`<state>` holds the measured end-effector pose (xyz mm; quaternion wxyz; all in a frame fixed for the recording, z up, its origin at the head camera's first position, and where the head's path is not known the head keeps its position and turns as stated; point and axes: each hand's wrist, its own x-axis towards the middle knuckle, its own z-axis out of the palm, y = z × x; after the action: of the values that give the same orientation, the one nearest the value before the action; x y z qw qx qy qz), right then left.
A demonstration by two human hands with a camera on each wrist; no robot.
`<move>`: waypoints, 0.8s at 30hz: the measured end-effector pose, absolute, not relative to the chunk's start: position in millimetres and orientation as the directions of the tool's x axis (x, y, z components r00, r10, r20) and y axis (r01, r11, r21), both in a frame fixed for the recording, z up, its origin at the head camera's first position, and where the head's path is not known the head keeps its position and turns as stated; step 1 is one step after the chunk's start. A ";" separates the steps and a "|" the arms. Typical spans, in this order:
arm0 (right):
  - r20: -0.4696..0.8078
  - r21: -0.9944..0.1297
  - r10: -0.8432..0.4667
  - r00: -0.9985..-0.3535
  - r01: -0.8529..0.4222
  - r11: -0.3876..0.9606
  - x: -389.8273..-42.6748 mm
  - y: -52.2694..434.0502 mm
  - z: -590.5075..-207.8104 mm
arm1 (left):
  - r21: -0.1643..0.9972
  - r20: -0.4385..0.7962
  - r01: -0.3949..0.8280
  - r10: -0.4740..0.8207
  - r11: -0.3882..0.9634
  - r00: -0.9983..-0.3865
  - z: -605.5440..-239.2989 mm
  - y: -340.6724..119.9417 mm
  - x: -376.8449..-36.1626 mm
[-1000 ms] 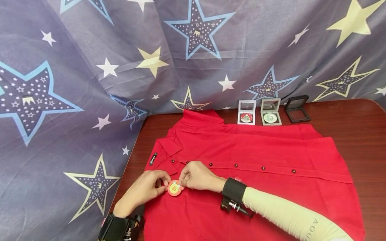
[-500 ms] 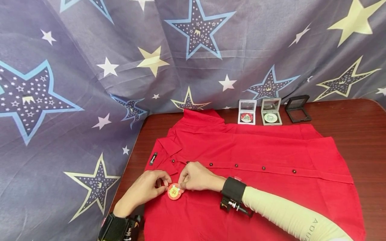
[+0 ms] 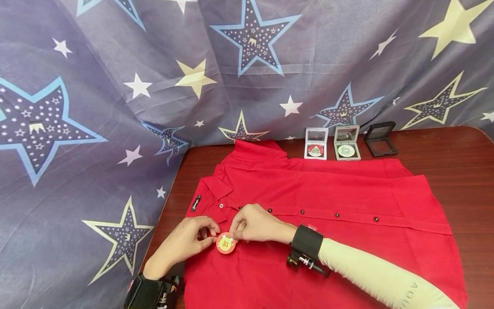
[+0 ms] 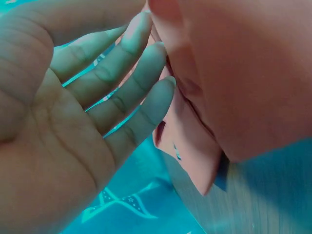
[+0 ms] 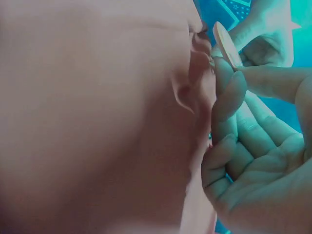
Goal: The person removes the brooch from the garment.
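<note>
A round red badge [image 3: 226, 243] is pinched between the two hands, just above the chest of a red shirt [image 3: 328, 201] that is spread flat on a dark wooden table [image 3: 455, 150]. The left edge of the badge is held by the thumb and forefinger of the left hand [image 3: 191, 240], whose other fingers are loosely curled beside it. The right edge is gripped by the narrowly closed fingertips of the right hand [image 3: 256, 225]; in the right wrist view the badge [image 5: 225, 43] is seen edge-on, tilted, between those fingertips [image 5: 229, 80], with the shirt cloth [image 5: 97, 122] just beside them. In the left wrist view the palm of the left hand [image 4: 73, 122] is seen with the fingers nearly straight against the shirt collar [image 4: 195, 146]; the pinching tips are hidden there.

A row of dark buttons [image 3: 302, 212] is seen just beyond the right knuckles. Well beyond the fingers, at the far edge of the table, three small open boxes are lined up: a white one [image 3: 315, 143] holding a red badge, a second white one [image 3: 346, 143] holding a pale badge, and a black one [image 3: 380, 139]. A star-printed curtain [image 3: 115, 86] is hung behind.
</note>
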<state>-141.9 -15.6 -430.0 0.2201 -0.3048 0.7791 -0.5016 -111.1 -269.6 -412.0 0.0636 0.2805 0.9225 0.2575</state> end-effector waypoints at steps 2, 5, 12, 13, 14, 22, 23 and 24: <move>0.002 -0.915 -0.702 -0.712 -0.284 0.286 -143.4 -9.6 -429.1 | 0.529 0.030 0.486 0.557 0.696 -0.830 -410.0 -266.5 -111.2; 0.082 -0.894 -0.705 -0.704 -0.365 0.260 -145.5 -0.5 -427.6 | 0.562 0.033 0.482 0.564 0.673 -0.825 -407.0 -261.3 -110.9; 0.177 -0.862 -0.683 -0.709 -0.446 0.240 -148.9 17.7 -425.5 | 0.586 0.035 0.465 0.552 0.664 -0.833 -403.7 -251.5 -109.5; 0.179 -0.865 -0.680 -0.711 -0.444 0.235 -149.1 20.1 -425.3 | 0.587 0.040 0.465 0.549 0.663 -0.835 -404.1 -250.0 -109.3; 0.184 -0.865 -0.678 -0.712 -0.445 0.232 -149.6 22.3 -425.7 | 0.590 0.042 0.460 0.544 0.663 -0.838 -404.5 -248.3 -109.1; 0.190 -0.847 -0.654 -0.732 -0.459 0.268 -146.4 41.3 -420.6 | 0.682 0.069 0.426 0.528 0.595 -0.846 -412.7 -229.0 -105.7; 0.188 -0.847 -0.651 -0.735 -0.457 0.272 -145.7 44.5 -420.8 | 0.698 0.067 0.421 0.532 0.580 -0.844 -413.3 -226.5 -105.2; 0.187 -0.845 -0.648 -0.738 -0.458 0.278 -144.9 47.7 -420.9 | 0.714 0.069 0.417 0.537 0.562 -0.841 -413.7 -224.2 -104.7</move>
<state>-144.9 47.7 -420.9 0.0970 -0.3484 0.7934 -0.4897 -104.7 -224.2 -413.7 0.0784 0.2711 0.8802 0.3816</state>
